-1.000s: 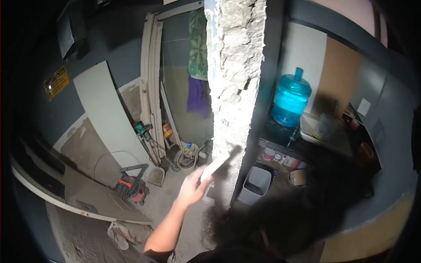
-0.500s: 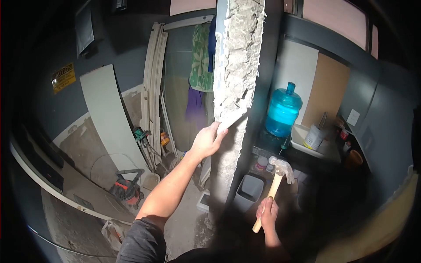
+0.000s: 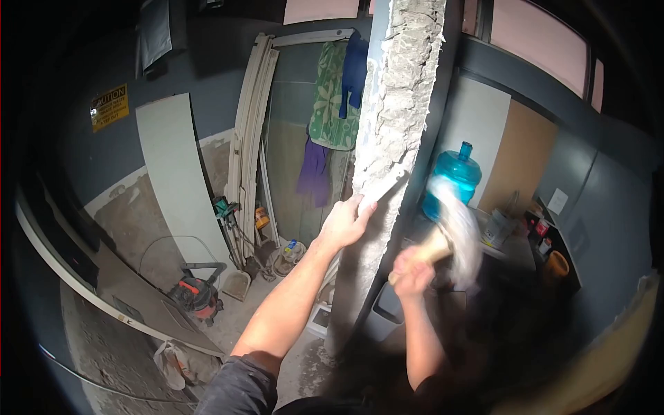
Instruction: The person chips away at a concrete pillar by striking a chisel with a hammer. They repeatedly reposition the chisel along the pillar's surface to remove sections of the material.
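Fingers of our left hand (image 3: 344, 225) curl tightly around a pale bar (image 3: 383, 189), which slants up across the broken wall edge (image 3: 408, 90), its far end seemingly against it. To its right, our right hand (image 3: 415, 274) grips a hammer (image 3: 437, 247), fingers wrapped round the wooden handle, the head blurred. We judge this a chipping stroke; the next move calls for a steady bar and a hammer path clear of our knuckles.

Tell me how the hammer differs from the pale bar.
The hammer is heavily blurred; the pale bar shows fairly sharply. The hammer is in the right hand, the pale bar in the left hand. The hammer has a yellowish handle; the pale bar looks whitish. Both are gripped.
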`<state>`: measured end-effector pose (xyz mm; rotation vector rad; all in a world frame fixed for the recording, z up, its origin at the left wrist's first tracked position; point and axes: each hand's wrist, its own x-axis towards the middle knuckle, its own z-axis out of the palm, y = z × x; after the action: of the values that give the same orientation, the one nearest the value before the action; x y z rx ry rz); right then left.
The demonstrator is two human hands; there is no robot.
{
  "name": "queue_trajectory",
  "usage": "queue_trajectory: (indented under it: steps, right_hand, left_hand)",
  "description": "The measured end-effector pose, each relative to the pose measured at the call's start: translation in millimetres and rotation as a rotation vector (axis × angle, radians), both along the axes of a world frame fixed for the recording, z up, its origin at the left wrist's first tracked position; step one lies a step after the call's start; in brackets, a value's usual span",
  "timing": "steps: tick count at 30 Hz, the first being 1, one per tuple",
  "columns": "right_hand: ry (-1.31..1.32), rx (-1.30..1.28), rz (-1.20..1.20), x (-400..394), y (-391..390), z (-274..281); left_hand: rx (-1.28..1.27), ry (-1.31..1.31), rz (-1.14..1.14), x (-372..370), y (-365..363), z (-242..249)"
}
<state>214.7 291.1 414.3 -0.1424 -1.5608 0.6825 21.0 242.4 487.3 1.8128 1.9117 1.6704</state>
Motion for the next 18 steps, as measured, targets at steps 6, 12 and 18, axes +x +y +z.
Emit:
queue_trajectory:
  steps: [6,12,18]
  right_hand:
    - [0.076,-0.385,0.23,12,-27,5]
    - [0.347,0.28,0.31,7,-40,43]
    - [-0.386,-0.376,-0.117,-10,18,-28]
  left_hand:
    - [-0.015,0.001,0.0,-3,-1,1]
    - [0.048,-0.015,-0.007,-2,1,-2]
    - [-0.216,0.284,0.114,1,-1,-2]
